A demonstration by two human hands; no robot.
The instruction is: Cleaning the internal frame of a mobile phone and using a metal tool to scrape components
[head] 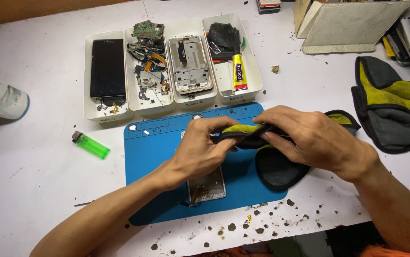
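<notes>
While both hands work over the blue mat (157, 143), the left hand (202, 152) pinches one end of a folded black-and-yellow cloth (252, 133), and the right hand (314, 140) closes over the other end from above. The cloth sits between the two hands, held just above the mat, with its loose lower part (276, 169) draping onto the mat's right edge. A small metal piece seems to poke out at the left fingertips, though it is too small to tell what it is.

Below the left wrist a phone frame (209, 185) lies flat on the mat, partly hidden by the hand. To wipe well here, I judge that the fold should stay tight around whatever is inside, with short strokes and the grip kept low over the mat so nothing drops onto the worktop (38, 190).

Behind the mat stand four white trays (105, 114) with phone parts and a glue tube (238, 71). A green lighter (91, 145) lies left of the mat, and a second cloth (390, 109) lies well apart to the right.
</notes>
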